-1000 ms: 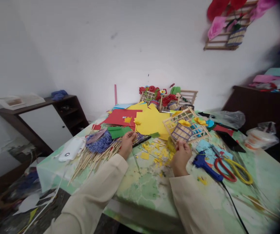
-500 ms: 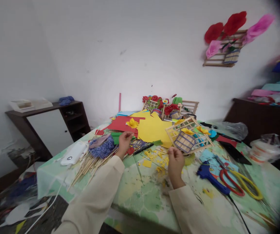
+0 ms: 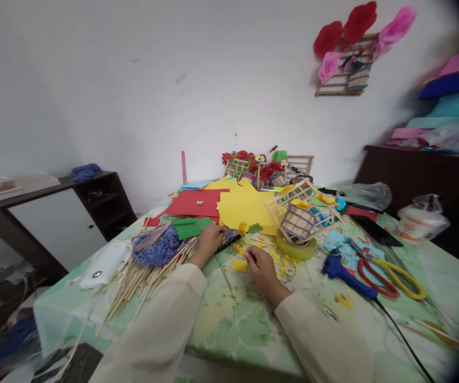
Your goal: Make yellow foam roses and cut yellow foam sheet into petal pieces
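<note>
My left hand [image 3: 210,242] rests on the table with its fingers curled, beside a bundle of wooden skewers [image 3: 145,274] and a black pen [image 3: 231,242]. A small yellow paper flower [image 3: 243,229] sits just past its fingertips. I cannot tell if the hand holds the flower by a stem. My right hand [image 3: 261,267] lies low over yellow paper scraps [image 3: 239,264], fingers pinched together, and what they hold is hidden. Right of it, a wooden lattice frame [image 3: 301,213] with a small basket and yellow flowers leans on a yellow tape roll [image 3: 295,250].
A blue glue gun [image 3: 343,273] with a black cord and red-and-yellow scissors [image 3: 391,276] lie at the right. Yellow [image 3: 245,207], red [image 3: 195,202] and green paper sheets cover the middle. Blue yarn [image 3: 157,250] and a white device [image 3: 103,265] sit left. A dark shelf [image 3: 93,197] stands beyond.
My left hand came down from holding the yellow flower up, and the flower is now low by the table. My right hand let go of the lattice frame and moved left over the scraps.
</note>
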The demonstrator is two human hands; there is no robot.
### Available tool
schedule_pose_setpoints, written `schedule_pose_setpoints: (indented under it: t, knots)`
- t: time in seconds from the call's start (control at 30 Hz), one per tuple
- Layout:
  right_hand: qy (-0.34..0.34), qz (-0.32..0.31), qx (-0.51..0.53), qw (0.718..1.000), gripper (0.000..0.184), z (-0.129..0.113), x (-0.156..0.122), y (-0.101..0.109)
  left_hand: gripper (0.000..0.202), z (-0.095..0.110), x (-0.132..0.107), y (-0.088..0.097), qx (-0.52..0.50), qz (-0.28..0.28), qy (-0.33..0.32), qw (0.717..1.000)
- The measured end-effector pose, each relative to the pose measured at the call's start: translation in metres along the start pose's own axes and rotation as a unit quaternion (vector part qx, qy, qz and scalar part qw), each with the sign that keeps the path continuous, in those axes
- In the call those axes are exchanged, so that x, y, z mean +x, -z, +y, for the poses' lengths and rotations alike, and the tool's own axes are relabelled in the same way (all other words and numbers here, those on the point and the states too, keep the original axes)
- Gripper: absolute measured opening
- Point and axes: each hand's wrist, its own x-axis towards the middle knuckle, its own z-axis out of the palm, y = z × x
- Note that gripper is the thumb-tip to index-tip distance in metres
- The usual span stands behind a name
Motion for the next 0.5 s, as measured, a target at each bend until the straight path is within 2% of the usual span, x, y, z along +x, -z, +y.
schedule_pose_setpoints:
  t: [0.27, 0.5]
  knots:
    - [-0.010, -0.006, 0.002, 1.000, 0.035, -0.001, 0.002, 0.003, 0.018, -0.014, 0.005, 0.002, 0.041, 0.002, 0.045, 0.998]
    - [-0.007, -0.012, -0.020, 1.000, 0.031, 0.000, 0.001, 0.003, 0.019, -0.021, 0.006, 0.004, 0.066, 0.013, 0.085, 0.994]
